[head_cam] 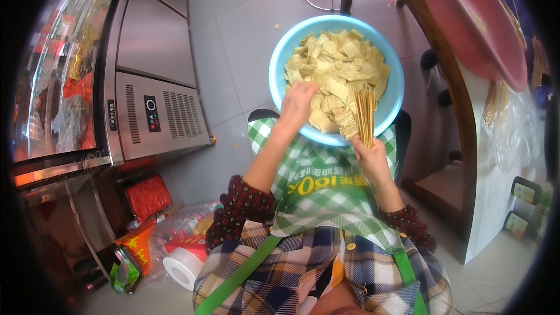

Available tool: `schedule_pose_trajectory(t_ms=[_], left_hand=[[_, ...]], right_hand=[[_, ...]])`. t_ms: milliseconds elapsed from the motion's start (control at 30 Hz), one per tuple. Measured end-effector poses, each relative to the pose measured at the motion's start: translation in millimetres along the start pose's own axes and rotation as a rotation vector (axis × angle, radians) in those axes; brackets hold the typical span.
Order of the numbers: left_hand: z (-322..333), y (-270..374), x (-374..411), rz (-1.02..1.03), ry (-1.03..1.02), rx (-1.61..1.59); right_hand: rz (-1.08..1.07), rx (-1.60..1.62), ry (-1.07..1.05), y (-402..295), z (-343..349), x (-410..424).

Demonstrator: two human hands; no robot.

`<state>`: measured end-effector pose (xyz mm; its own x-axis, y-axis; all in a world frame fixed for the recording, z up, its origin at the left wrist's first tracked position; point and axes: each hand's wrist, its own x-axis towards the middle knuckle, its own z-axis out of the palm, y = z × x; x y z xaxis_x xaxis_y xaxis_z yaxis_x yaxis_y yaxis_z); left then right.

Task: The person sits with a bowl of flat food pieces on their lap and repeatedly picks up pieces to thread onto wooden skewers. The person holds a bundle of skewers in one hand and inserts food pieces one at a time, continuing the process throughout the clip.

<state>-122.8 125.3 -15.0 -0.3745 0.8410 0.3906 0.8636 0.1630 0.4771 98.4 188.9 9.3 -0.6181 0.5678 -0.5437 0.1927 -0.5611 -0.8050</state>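
Observation:
A light-blue plastic basin (276, 59) rests at my lap, heaped with pale yellow, flat pieces of what looks like dried tofu sheet (326, 48). My right hand (372, 155) grips a bundle of bamboo skewers (364, 109) at the basin's near rim, their upper ends over the pieces. Beside the bundle, also at that hand's fingertips, is a row of folded pieces (345, 123) that looks threaded on a skewer. My left hand (299, 104) reaches over the left rim, fingers bent down at the pieces. Whether it pinches one is hidden.
To the left stands a stainless-steel display fridge (157, 43). A wooden-edged table (455, 78) on the right holds a pink basin (477, 22) and a clear plastic bag (509, 135). Wrapped bottles (188, 218) and a white roll (183, 267) lie at lower left. A wire stand (323, 6) is beyond the basin.

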Motion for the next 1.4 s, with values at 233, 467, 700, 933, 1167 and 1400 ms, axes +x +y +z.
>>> schedule_pose_trajectory(t_ms=[233, 467, 700, 933, 1167, 1400], left_hand=[[23.3, -28.0, 4.1, 0.129, -0.295, 0.406], [-5.8, 12.3, 0.5, -0.707, -0.08, -0.666], [-7.3, 45.0, -21.4, -0.791, -0.14, -1.171], [-7.6, 63.8, -38.7, -0.924, -0.051, -1.198], [-10.0, 61.3, -47.8, -1.24, -0.302, -1.608], [-0.4, 67.2, -54.7, -1.102, -0.126, -1.574]], right_hand=[[-0.002, -0.013, 0.012, -1.0, -4.6, -5.0], [0.034, 0.206, 0.05, -17.6, -2.7, 6.0], [-0.007, 0.374, -0.048, -32.1, 18.2, 28.2], [-0.009, 0.282, -0.014, -20.0, 18.6, 32.7], [-0.077, 0.008, -0.06, -14.5, 25.1, 7.9], [-0.055, -0.047, 0.004, -8.2, 24.3, 7.7]])
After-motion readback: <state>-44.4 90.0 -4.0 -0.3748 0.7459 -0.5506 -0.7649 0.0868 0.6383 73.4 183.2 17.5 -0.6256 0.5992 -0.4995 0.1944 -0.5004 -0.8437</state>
